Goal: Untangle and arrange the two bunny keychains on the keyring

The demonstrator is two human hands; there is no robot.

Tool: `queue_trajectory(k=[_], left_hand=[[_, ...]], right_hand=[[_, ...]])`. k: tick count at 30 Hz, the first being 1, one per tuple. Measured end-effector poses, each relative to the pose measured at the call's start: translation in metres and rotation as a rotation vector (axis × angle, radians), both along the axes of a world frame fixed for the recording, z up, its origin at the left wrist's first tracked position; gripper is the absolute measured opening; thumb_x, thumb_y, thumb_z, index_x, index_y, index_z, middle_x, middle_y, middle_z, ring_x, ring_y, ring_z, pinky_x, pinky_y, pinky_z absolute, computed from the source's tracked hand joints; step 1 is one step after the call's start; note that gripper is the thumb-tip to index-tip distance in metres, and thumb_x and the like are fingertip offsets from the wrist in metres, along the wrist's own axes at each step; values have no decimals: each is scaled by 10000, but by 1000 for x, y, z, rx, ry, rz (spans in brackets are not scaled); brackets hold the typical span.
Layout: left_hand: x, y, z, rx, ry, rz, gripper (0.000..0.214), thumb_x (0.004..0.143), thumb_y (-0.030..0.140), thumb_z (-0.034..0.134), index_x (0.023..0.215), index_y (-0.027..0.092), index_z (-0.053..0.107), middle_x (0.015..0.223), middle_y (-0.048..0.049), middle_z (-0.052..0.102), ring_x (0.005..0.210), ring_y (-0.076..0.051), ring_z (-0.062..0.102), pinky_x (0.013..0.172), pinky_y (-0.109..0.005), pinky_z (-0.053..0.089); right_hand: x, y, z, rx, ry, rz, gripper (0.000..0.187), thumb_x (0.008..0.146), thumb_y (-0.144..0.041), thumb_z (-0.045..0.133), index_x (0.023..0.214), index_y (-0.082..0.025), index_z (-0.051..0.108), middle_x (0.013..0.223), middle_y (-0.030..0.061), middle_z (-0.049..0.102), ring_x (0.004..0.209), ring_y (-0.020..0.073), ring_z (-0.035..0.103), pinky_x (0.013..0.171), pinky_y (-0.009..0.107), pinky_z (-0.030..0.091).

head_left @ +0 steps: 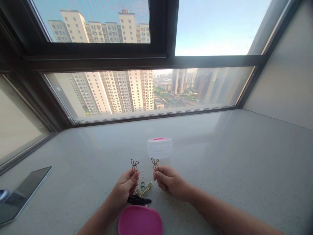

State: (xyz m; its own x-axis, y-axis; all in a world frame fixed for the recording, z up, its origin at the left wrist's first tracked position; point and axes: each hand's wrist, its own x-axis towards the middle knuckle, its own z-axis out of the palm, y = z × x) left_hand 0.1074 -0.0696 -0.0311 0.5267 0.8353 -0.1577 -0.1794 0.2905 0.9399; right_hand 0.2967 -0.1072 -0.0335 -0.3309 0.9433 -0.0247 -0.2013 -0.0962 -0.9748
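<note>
My left hand (126, 187) pinches a small brown wire rabbit-shaped piece (134, 165), its two looped ears pointing up. A matching rabbit-shaped piece (155, 164) stands upright between the thumb and fingers of my right hand (170, 181). Below and between the hands lie gold-coloured clips (146, 189), a dark ring-like piece (142, 186) and a black clip (140, 199), partly behind my left hand. Small pale rings (143, 173) lie just beyond them. Closest to me is a bright pink tray or lid (140, 220), cut off by the lower edge.
A clear plastic container (159, 148) with a pink mark on top stands beyond my hands on the speckled pale sill (220, 156). At the left lies a dark flat tablet or phone (24, 192). Dark-framed windows (156, 62) rise behind the sill, and a wall (286, 71) bounds the right.
</note>
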Motion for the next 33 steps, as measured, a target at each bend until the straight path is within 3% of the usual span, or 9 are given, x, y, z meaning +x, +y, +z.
queue_trajectory(k=[7,33], left_hand=[[-1,0,-1,-16,-14,-6,264,778,385,550,700,195,384,472,124,211,393,-39,100,348,-160,100],[-2,-1,-2,152,82,-12,245,804,376,510,686,163,483,400,118,283,331,-28,197,327,-148,159]], right_hand=[[0,0,-4,-3,-13,-10,314,787,-466,484,743,-154,474,421,-81,379,337,38,261,322,168,162],[-3,0,-1,17,-16,-43,335,776,-483,494,710,-159,440,411,-86,369,330,32,253,319,166,156]])
